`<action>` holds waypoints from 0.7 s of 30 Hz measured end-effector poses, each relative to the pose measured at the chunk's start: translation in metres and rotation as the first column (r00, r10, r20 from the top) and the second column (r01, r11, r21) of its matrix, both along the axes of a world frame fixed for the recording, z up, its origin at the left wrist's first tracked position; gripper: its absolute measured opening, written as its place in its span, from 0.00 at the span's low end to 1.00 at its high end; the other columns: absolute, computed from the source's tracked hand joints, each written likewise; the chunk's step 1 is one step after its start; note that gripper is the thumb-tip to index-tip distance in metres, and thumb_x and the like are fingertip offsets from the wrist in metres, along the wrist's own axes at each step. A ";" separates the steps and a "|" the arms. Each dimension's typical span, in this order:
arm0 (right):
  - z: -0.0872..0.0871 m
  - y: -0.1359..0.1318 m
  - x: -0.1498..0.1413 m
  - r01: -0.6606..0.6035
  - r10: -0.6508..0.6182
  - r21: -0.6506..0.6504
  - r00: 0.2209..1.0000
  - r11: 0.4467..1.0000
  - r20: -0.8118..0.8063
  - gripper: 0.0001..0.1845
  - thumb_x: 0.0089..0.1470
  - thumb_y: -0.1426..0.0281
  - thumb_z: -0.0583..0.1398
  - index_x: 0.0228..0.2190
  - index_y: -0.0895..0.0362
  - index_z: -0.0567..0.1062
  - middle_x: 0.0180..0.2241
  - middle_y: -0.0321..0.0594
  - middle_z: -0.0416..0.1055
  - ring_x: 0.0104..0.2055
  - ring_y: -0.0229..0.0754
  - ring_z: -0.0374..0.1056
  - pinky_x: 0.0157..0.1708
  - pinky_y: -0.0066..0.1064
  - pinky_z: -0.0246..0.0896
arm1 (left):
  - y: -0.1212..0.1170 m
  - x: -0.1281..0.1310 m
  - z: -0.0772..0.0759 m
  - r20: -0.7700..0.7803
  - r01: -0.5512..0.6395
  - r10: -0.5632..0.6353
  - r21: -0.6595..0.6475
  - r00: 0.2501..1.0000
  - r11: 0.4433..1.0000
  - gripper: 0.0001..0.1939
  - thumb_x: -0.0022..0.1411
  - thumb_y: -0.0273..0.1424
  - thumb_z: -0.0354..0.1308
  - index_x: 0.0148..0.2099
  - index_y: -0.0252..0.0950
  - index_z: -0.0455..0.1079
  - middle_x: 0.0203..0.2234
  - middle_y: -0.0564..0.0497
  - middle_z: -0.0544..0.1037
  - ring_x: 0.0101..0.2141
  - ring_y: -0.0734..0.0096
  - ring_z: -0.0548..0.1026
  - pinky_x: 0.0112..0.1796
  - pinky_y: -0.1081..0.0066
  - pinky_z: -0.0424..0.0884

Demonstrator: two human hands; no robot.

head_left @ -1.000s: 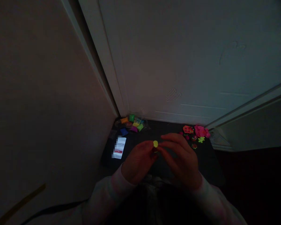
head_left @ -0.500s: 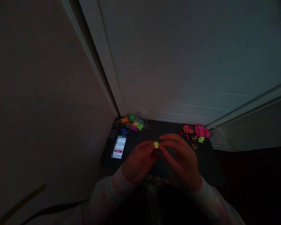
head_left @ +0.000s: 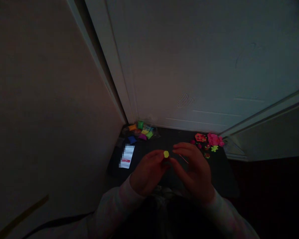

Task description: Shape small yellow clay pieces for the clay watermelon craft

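Note:
My left hand [head_left: 148, 172] pinches a small, bright yellow piece of modelling clay [head_left: 166, 154] between its fingertips. The piece looks flat and roughly six-sided from above. Just to its right is my right hand [head_left: 194, 171], its thumb and fingers apart with nothing visible between them. The right thumb tip is close below the clay; whether it touches, I cannot tell. A thin pinkish stick [head_left: 183, 158] shows behind the right hand's fingers, partly covered by them.
A dark low table [head_left: 169, 137] stands against a pale panel with a striped heart. At its back left lie several coloured clay packets [head_left: 142, 132] in clear plastic. A lit phone [head_left: 127, 156] lies in front of them. Pink and red shaped pieces [head_left: 214, 139] and a yellow-green one [head_left: 214, 148] sit at the right.
My right fingers have come away from the yellow clay and spread apart, uncovering more of the thin stick. My left hand stays in place with the clay.

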State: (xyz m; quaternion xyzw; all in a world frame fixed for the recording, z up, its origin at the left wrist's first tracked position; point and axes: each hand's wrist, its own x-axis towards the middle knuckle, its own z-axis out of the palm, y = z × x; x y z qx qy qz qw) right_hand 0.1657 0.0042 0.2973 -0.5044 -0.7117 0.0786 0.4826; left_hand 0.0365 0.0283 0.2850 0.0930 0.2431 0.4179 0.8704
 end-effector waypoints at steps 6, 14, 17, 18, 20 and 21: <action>0.000 0.002 0.006 -0.040 0.009 0.132 0.975 0.990 0.223 0.12 0.47 0.78 0.59 0.36 0.54 0.69 0.39 0.42 0.67 0.41 0.43 0.63 0.37 0.38 0.63 | 0.001 0.001 0.001 0.013 0.016 -0.016 0.039 1.000 0.999 0.02 0.48 0.25 0.62 0.28 0.30 0.73 0.25 0.53 0.76 0.30 0.79 0.71 0.35 0.76 0.65; 0.000 0.003 0.007 -0.086 0.054 0.112 0.965 0.990 0.257 0.11 0.49 0.78 0.57 0.36 0.55 0.69 0.39 0.43 0.68 0.42 0.43 0.63 0.40 0.39 0.63 | 0.000 0.001 -0.001 -0.077 0.004 -0.002 0.027 0.997 1.000 0.03 0.47 0.26 0.62 0.27 0.31 0.73 0.25 0.52 0.76 0.29 0.78 0.71 0.34 0.76 0.65; 0.002 0.002 0.006 -0.090 0.069 0.083 0.972 0.992 0.225 0.10 0.49 0.78 0.57 0.35 0.55 0.68 0.39 0.44 0.68 0.42 0.43 0.63 0.39 0.39 0.63 | 0.001 0.001 0.000 -0.104 0.001 0.002 0.029 0.995 1.000 0.04 0.46 0.26 0.63 0.28 0.31 0.73 0.25 0.52 0.76 0.29 0.78 0.71 0.33 0.76 0.65; 0.003 0.002 0.006 -0.084 0.066 0.078 0.976 0.993 0.209 0.09 0.49 0.77 0.57 0.35 0.55 0.68 0.38 0.44 0.68 0.41 0.43 0.64 0.39 0.39 0.63 | 0.001 0.001 0.001 -0.109 0.002 0.002 0.033 0.994 0.999 0.04 0.46 0.26 0.63 0.27 0.31 0.74 0.25 0.52 0.76 0.29 0.78 0.71 0.33 0.76 0.65; 0.004 0.002 0.005 -0.065 0.052 0.067 0.983 0.996 0.179 0.08 0.49 0.75 0.58 0.35 0.55 0.68 0.38 0.44 0.68 0.41 0.43 0.64 0.38 0.39 0.64 | 0.001 0.001 0.002 -0.126 -0.007 0.012 0.040 0.992 0.999 0.03 0.45 0.26 0.63 0.27 0.32 0.74 0.25 0.52 0.76 0.29 0.78 0.71 0.33 0.76 0.65; 0.004 0.001 0.005 -0.056 0.045 0.064 0.984 0.996 0.170 0.08 0.48 0.74 0.59 0.34 0.55 0.68 0.38 0.44 0.68 0.40 0.43 0.64 0.37 0.38 0.64 | 0.001 0.001 0.002 -0.137 -0.010 0.016 0.045 0.990 0.999 0.04 0.44 0.26 0.63 0.27 0.32 0.74 0.25 0.53 0.76 0.29 0.78 0.71 0.33 0.76 0.65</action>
